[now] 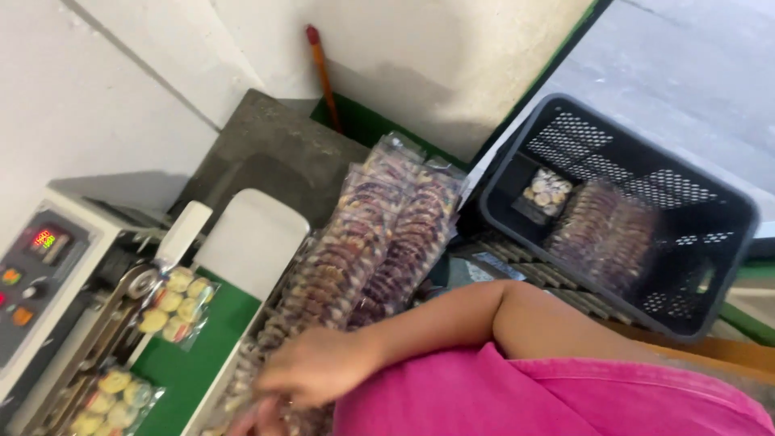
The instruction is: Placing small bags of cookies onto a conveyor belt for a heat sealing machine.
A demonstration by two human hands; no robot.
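Blurred right hand point(311, 367) curls over stacked cookie packs point(355, 258); its grip unclear.

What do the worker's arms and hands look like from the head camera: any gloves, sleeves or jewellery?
One bare arm crosses the frame, ending in an ungloved hand. No sleeve, watch or bracelet shows on it. A bright pink garment fills the lower edge. The fingers are motion-blurred, so rings cannot be told.

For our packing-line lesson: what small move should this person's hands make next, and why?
Probably lift the next packet off the clear-wrapped stack onto the green belt. The hand already rests on that stack, and open belt shows beside the two packets at the sealer.
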